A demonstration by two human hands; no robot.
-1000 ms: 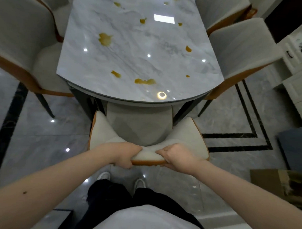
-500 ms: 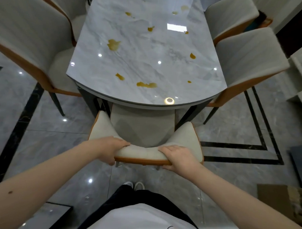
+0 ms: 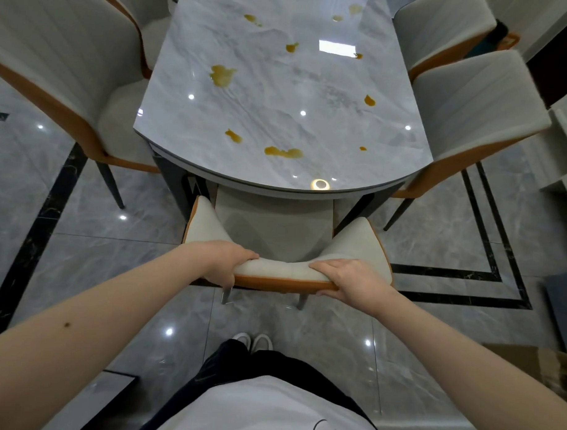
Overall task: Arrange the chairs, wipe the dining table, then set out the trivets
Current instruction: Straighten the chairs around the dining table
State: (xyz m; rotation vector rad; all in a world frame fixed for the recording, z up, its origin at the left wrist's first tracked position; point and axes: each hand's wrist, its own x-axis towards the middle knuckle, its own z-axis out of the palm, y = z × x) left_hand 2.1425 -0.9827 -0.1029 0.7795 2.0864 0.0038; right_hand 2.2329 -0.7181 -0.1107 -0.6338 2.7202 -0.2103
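Head view: the left hand [image 3: 224,261] and right hand [image 3: 344,278] each grip the top edge of the end chair [image 3: 284,247], whose seat is tucked partly beneath the near curved end of the dining table [image 3: 280,95]. Yellow-brown spills [image 3: 222,75] dot the tabletop; side chairs [image 3: 55,78] flank the table, probably touching it.

Glossy stone, soft matt upholstery

Under my grip the chair back [image 3: 283,272] feels like matt, pale grey padded cloth or leather-look cover, with a smooth orange shell behind it. The counter [image 3: 280,95] is polished grey marble-look stone (ceiling lights mirror in it), smeared with wet-looking yellow-brown stains [image 3: 283,152]. The floor [image 3: 91,240] is glossy veined grey tile with black inlay strips.
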